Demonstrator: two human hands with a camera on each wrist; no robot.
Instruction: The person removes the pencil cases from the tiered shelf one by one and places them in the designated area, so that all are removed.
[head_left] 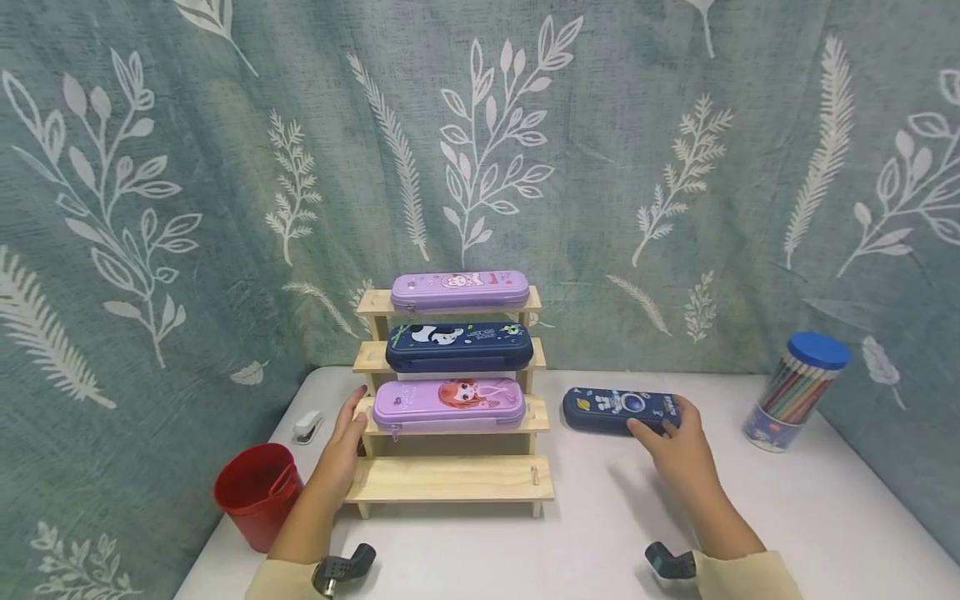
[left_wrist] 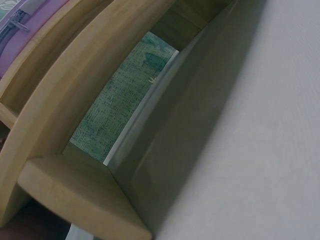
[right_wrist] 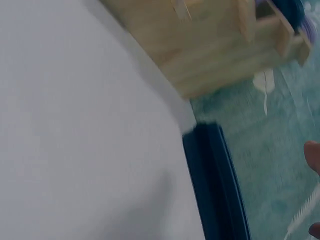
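Navy astronaut pencil case (head_left: pixel 611 407) lies flat, just beyond and left of the right hand (head_left: pixel 684 450). That hand: thumb and fingers parted over the case's right end; right wrist view shows the fingertips raised off it. Left hand (head_left: pixel 342 450) at the left side of a wooden step stand (head_left: pixel 450 481); cannot tell whether it grips. Just right of the left hand: purple red-haired-girl case (head_left: pixel 412 400); beyond, panda case (head_left: pixel 465 358), then lilac case (head_left: pixel 420 287). Left of it: red bin (head_left: pixel 258 529), small white object (head_left: pixel 306 427). Right of the right hand: pencil tub (head_left: pixel 795 392), blue lid. Beneath both: white table (head_left: pixel 585 533). Beyond: leafy curtain (head_left: pixel 615 208).
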